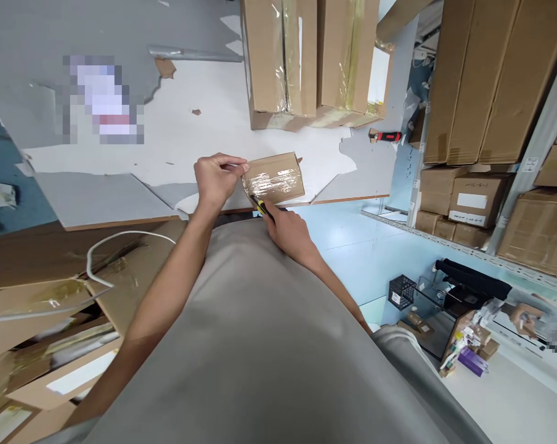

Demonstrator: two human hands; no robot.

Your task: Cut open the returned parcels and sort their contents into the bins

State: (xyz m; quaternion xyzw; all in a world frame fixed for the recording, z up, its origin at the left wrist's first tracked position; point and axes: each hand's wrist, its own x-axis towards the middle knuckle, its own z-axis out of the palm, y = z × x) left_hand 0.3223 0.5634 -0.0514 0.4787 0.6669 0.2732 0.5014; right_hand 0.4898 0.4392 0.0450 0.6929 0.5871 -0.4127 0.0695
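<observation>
A small flat cardboard box [275, 177], its top covered with shiny clear tape, lies near the front edge of the table. My left hand [217, 179] pinches the box's upper left corner between thumb and fingers. In my right hand [288, 228] is a yellow and black utility knife [262, 207], gripped with the fingers wrapped round it. Its tip is at the box's lower left edge; whether the blade touches the cardboard I cannot tell.
Two large taped cartons [283, 61] stand at the back of the worn table [204, 135]. A red and black tool [386, 135] lies to the right. Shelves with boxes [477, 200] rise at the right, and open cartons [52, 333] sit at lower left. Another person is far right.
</observation>
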